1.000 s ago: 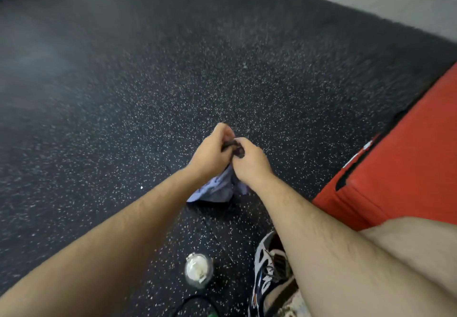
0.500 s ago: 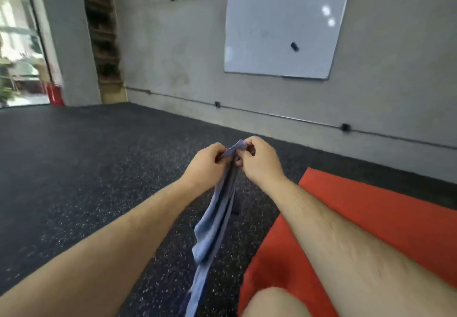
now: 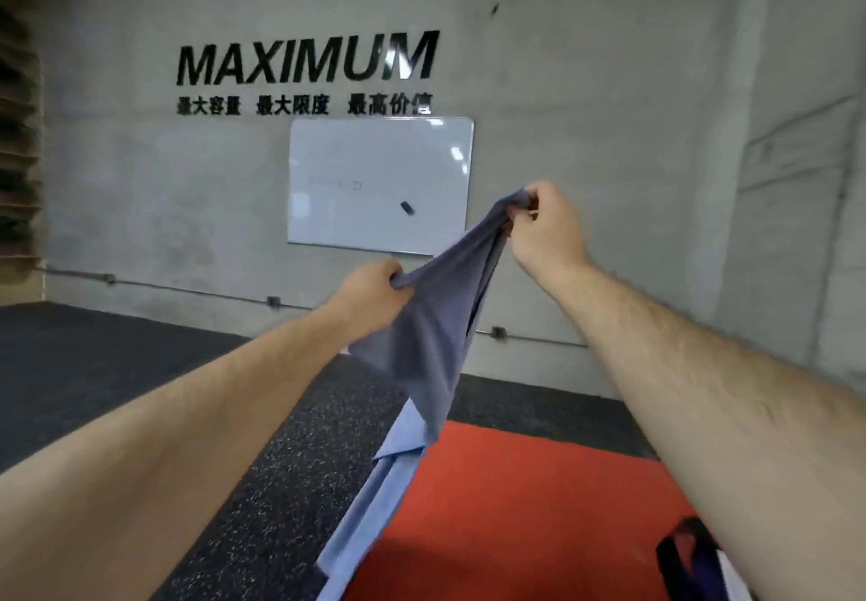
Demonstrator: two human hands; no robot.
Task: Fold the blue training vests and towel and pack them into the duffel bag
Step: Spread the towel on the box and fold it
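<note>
A blue training vest [image 3: 429,347] hangs in the air in front of me, its lower part trailing down past the frame's bottom edge. My left hand [image 3: 375,293] grips one upper edge of the cloth at centre. My right hand [image 3: 546,225] grips another part of the upper edge, higher and to the right. The cloth is stretched between the two hands and bunched below them. A dark strap with purple fabric [image 3: 689,558] shows at the bottom right, perhaps part of the duffel bag; I cannot tell for sure.
A red mat [image 3: 525,507] lies on the right of the black speckled floor [image 3: 262,483]. A grey concrete wall carries a whiteboard [image 3: 379,183] and black lettering [image 3: 304,61]. Wooden shelving [image 3: 16,132] stands at the far left.
I have lifted the vest off the floor and raised it high. My hands, first pinched together, have moved apart, the right one up and to the right. My view has tilted up to the wall.
</note>
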